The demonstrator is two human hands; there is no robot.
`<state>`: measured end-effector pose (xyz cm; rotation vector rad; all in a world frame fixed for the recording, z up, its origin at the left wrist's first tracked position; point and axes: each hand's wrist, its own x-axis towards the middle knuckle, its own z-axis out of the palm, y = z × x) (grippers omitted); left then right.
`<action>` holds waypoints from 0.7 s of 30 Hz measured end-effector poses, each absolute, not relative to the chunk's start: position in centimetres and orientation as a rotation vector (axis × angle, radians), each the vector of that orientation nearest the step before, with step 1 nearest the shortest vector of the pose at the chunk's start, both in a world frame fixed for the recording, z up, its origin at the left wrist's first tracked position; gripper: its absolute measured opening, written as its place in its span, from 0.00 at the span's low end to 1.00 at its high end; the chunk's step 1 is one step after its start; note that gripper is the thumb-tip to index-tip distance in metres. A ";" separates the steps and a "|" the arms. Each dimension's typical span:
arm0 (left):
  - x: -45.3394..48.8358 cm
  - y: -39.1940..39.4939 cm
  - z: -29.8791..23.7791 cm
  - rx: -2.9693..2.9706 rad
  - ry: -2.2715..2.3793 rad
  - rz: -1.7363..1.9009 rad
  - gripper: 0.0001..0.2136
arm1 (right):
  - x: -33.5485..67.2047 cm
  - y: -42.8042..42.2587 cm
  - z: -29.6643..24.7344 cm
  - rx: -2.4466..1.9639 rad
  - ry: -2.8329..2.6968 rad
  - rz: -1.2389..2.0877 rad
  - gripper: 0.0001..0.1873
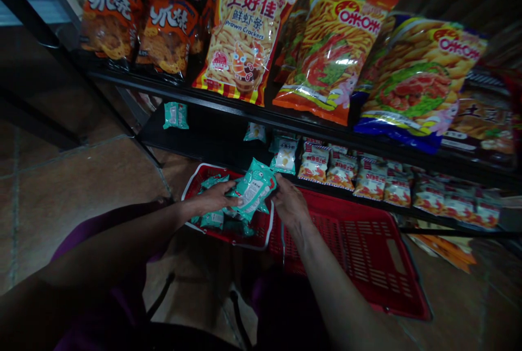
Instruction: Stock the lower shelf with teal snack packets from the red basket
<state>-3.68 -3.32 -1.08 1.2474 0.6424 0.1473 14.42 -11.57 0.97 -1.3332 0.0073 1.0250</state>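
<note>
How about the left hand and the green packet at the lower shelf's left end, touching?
Apart: the head view shows black shelf and basket rim between left hand and green packet.

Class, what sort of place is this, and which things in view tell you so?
Probably a shop's snack section: a black shelf unit displays small snack bags below a larger Prawn Crackers bag, and a red basket holds teal packets.

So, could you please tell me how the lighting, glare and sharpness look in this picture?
Head view: dim overall, with the lower shelf in deep shadow; head view: bright glints on the glossy orange-edged bag; head view: the teal packet stands out in colour, but its small print is too soft to read.
</note>
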 end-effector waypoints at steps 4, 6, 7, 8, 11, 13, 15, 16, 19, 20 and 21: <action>-4.0 -2.8 -1.3 1.310 0.652 0.144 0.21 | 14.9 -11.6 1.6 -1.433 -0.135 1.057 0.21; -4.0 -2.7 -1.3 1.336 0.653 0.128 0.21 | 15.1 -11.7 1.8 -1.495 -0.196 1.085 0.22; -4.0 -2.8 -1.2 1.333 0.661 0.126 0.21 | 15.2 -11.7 1.8 -1.512 -0.215 1.085 0.22; -4.0 -2.8 -1.2 1.317 0.676 0.131 0.22 | 15.3 -11.7 1.8 -1.519 -0.221 1.072 0.22; -3.8 -3.0 -1.3 1.232 0.730 0.176 0.24 | 15.4 -11.7 1.7 -1.503 -0.172 0.979 0.19; -3.7 -3.1 -1.4 1.197 0.737 0.206 0.23 | 15.4 -11.7 1.7 -1.484 -0.132 0.931 0.18; -3.6 -3.0 -1.5 1.179 0.712 0.218 0.19 | 15.3 -11.6 1.7 -1.456 -0.113 0.894 0.16; -3.6 -3.0 -1.5 1.172 0.698 0.217 0.17 | 15.3 -11.6 1.8 -1.445 -0.105 0.876 0.15; -3.5 -2.9 -1.5 1.130 0.667 0.208 0.13 | 15.5 -11.7 1.7 -1.439 -0.078 0.821 0.13; -3.5 -2.9 -1.4 1.110 0.659 0.212 0.13 | 15.7 -11.7 1.6 -1.438 -0.065 0.809 0.13; -3.5 -3.0 -1.4 1.092 0.650 0.216 0.12 | 15.9 -11.8 1.5 -1.427 -0.055 0.807 0.12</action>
